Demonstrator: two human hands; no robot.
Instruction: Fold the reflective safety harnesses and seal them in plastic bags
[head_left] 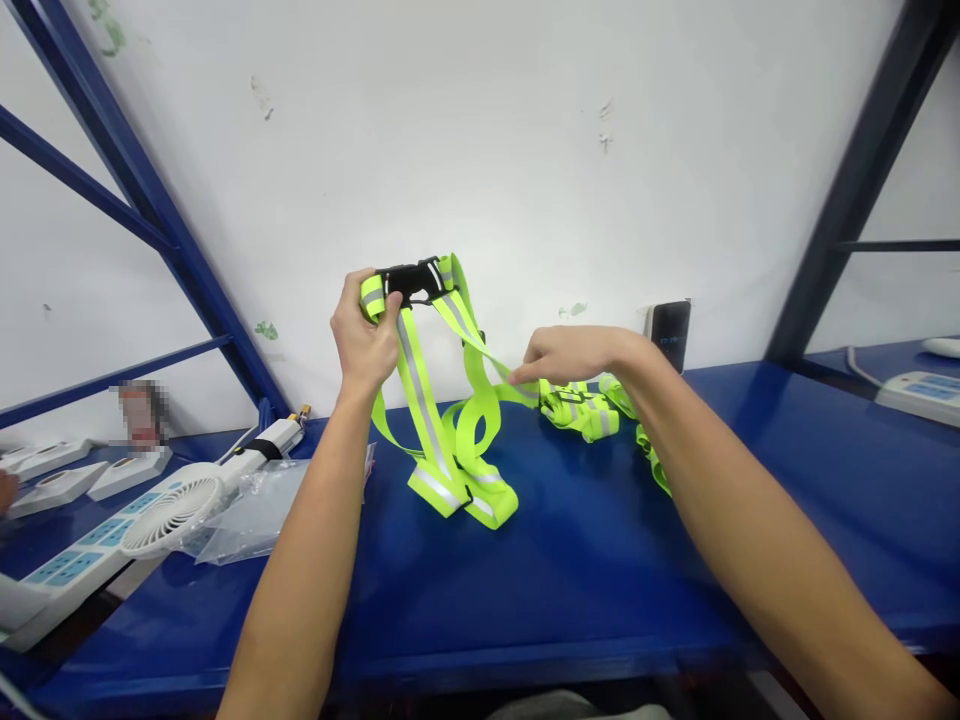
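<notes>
Blue table below, white wall behind: the left hand clasps the raised black buckle; from it a yellow strap slopes rightward, down to the right hand, which pinches it.

The blue tabletop bears neon-yellow reflective straps and a clear plastic bag.

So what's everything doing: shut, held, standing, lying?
Buckle: held by left hand, looks clipped shut.
Green straps: partly lifted, lower loops on the table.
Right hand: touching the straps, grip unclear.
Green bundle: bunched on the table.
Dark-screened device: upright.
Fan: lying down, spinning unclear.
Plastic bag: wrinkled.
Power strip: on or off unclear.
</notes>
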